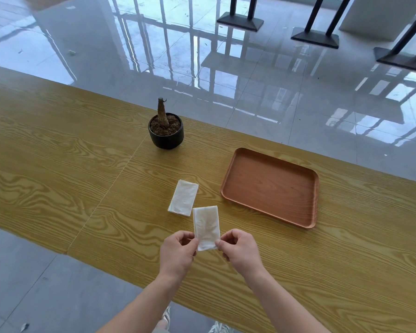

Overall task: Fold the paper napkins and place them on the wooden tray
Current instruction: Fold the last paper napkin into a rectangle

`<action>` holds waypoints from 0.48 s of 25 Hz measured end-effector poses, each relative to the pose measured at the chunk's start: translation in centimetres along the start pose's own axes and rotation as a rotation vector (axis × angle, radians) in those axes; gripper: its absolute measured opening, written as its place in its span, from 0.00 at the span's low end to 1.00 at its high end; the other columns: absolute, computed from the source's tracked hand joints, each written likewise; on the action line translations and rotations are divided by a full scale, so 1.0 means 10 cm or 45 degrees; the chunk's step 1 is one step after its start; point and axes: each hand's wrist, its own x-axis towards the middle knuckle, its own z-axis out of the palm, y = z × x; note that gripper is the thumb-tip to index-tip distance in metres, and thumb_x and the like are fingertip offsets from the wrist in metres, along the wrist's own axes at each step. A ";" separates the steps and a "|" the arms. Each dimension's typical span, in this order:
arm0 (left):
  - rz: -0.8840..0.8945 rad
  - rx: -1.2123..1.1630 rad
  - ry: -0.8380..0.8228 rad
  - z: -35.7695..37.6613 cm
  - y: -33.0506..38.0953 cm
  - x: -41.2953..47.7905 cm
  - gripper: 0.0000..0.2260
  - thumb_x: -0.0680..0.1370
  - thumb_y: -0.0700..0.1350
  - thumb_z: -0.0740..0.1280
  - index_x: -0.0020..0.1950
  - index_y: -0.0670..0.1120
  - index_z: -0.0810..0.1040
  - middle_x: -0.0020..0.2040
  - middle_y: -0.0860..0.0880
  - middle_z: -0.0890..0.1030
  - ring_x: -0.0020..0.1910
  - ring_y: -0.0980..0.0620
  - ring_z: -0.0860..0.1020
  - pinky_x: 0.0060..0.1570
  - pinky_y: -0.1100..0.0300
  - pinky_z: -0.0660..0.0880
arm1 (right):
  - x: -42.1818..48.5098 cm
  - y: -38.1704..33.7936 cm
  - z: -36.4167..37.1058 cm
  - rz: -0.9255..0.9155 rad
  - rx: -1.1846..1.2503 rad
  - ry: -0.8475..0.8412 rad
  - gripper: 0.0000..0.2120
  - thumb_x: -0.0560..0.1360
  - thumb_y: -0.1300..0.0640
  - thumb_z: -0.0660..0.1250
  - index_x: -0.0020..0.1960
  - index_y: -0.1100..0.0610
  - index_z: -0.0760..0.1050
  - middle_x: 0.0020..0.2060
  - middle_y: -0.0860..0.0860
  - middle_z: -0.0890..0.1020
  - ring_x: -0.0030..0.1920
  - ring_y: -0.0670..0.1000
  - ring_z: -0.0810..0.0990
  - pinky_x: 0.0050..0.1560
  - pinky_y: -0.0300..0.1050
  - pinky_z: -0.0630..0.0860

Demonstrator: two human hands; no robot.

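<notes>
My left hand (177, 254) and right hand (241, 252) pinch the near corners of the folded napkin (206, 227), seemingly lifted off the table (58, 152).

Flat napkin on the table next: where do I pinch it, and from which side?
Likely its near left corner, coming from the near side. The flat napkin lies flush on the table, long axis running away; the held napkin crowds its near right corner.

Soft white paper napkins (206, 227), a smooth matt wooden tray (270, 186), grained wood table (58, 164), glossy tiled floor (226, 80).
</notes>
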 end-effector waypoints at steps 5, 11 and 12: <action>0.041 0.075 0.021 -0.30 0.17 0.33 0.03 0.73 0.45 0.76 0.40 0.49 0.84 0.33 0.48 0.85 0.32 0.51 0.82 0.40 0.48 0.81 | 0.16 -0.22 0.35 0.036 0.043 0.035 0.07 0.70 0.55 0.77 0.38 0.54 0.80 0.31 0.50 0.84 0.30 0.47 0.80 0.34 0.45 0.77; 0.104 0.157 0.014 -0.53 0.36 0.66 0.03 0.74 0.46 0.75 0.41 0.50 0.83 0.34 0.48 0.85 0.35 0.46 0.83 0.42 0.47 0.82 | 0.32 -0.42 0.67 0.093 0.083 0.082 0.07 0.71 0.57 0.77 0.38 0.54 0.80 0.31 0.49 0.84 0.30 0.47 0.80 0.34 0.46 0.78; 0.106 0.175 0.006 -0.55 0.38 0.73 0.03 0.74 0.46 0.75 0.42 0.50 0.84 0.34 0.48 0.85 0.36 0.46 0.84 0.43 0.48 0.82 | 0.35 -0.45 0.71 0.100 0.082 0.095 0.07 0.71 0.57 0.76 0.38 0.55 0.80 0.31 0.50 0.84 0.30 0.47 0.79 0.35 0.47 0.78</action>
